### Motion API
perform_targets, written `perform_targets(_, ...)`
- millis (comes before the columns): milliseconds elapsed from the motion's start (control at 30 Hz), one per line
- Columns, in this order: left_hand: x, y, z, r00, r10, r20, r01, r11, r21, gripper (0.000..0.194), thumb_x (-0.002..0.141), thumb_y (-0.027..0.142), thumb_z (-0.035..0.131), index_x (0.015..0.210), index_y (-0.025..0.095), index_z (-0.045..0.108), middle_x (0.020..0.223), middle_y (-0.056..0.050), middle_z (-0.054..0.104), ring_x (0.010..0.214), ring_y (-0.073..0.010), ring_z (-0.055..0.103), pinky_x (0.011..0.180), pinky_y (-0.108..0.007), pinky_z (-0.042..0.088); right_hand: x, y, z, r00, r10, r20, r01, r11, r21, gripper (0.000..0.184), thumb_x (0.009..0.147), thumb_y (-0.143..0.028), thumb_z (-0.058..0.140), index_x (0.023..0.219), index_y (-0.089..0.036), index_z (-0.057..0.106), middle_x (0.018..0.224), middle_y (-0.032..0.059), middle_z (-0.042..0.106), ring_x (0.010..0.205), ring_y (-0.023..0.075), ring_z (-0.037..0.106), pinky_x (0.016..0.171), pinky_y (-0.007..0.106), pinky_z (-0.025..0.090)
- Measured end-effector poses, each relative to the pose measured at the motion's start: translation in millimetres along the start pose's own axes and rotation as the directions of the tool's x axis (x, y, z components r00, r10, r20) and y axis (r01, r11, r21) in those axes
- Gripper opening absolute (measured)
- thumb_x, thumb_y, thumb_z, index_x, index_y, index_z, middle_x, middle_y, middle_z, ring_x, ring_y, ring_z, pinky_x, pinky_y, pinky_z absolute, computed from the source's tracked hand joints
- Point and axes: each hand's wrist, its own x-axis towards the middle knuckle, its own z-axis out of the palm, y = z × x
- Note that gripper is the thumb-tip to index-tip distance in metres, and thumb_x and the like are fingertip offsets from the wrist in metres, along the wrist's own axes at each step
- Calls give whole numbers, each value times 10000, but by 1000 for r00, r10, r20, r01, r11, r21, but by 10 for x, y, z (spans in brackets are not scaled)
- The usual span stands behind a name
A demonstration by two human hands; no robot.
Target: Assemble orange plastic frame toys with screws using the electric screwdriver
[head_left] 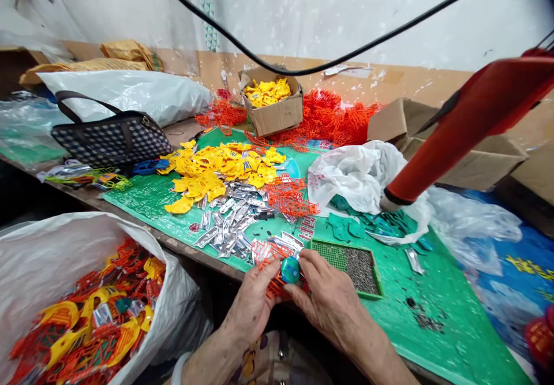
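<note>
My left hand [253,304] and my right hand [331,298] meet at the table's near edge, both closed around a small assembly: an orange plastic lattice piece [270,255] with a round teal part [289,269] on top. My thumbs pinch the teal part from both sides. Right beside my right hand lies a green tray [335,252] holding small dark screws. Just beyond lie silver foil pieces [227,226], a heap of yellow plastic parts [216,171] and loose orange lattice pieces [288,195].
A white bag [52,246] of finished orange and yellow pieces stands at lower left. A red tool [467,125] hangs at right over a plastic bag of teal parts [363,223]. A checkered handbag [112,138] and cardboard boxes [274,113] sit farther back on the green mat [433,310].
</note>
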Motion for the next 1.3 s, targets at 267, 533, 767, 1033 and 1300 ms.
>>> perform_targets(267, 18, -57, 11, 997, 56, 47, -57, 998, 14, 227, 781, 370, 749, 920, 192, 778, 872, -36, 755, 787, -174, 657, 687, -234, 499, -7, 49, -31, 996, -45, -75, 51, 995, 83, 285, 863, -365, 625, 1055, -159, 580, 1083, 160, 657, 944, 279, 678, 750, 406, 582)
perform_targets(533, -5, -66, 59, 999, 24, 44, -22, 999, -33, 270, 754, 399, 774, 913, 180, 767, 781, -21, 731, 641, -131, 616, 606, -217, 495, -37, 90, -101, 995, -8, -101, 27, 982, 185, 319, 834, -476, 660, 944, -181, 605, 976, 103, 670, 819, 217, 678, 659, 314, 557)
perform_targets(767, -18, -114, 45, 995, 41, 90, -40, 999, -10, 236, 784, 331, 757, 969, 185, 763, 831, -22, 731, 733, -144, 646, 680, -219, 511, -3, -47, -117, 996, 47, -79, -49, 998, -25, 288, 765, -439, 735, 811, -197, 585, 822, 56, 657, 741, 223, 658, 607, 302, 484)
perform_targets(1033, -32, -129, 16, 994, 80, 77, -79, 997, -14, 228, 757, 284, 779, 964, 189, 771, 818, -20, 741, 719, -130, 649, 710, -218, 514, -44, -74, -97, 986, 31, -165, -20, 998, 66, 308, 760, -389, 745, 930, -180, 596, 944, 91, 668, 806, 249, 675, 643, 351, 562)
perform_targets(1300, -25, -169, 6, 993, 77, 84, -77, 997, -8, 230, 735, 290, 800, 943, 195, 776, 812, -8, 736, 704, -121, 636, 689, -211, 511, -139, -42, -7, 956, 1, -293, 63, 976, 207, 344, 823, -230, 659, 1144, -165, 555, 1134, 150, 637, 984, 275, 652, 759, 407, 595)
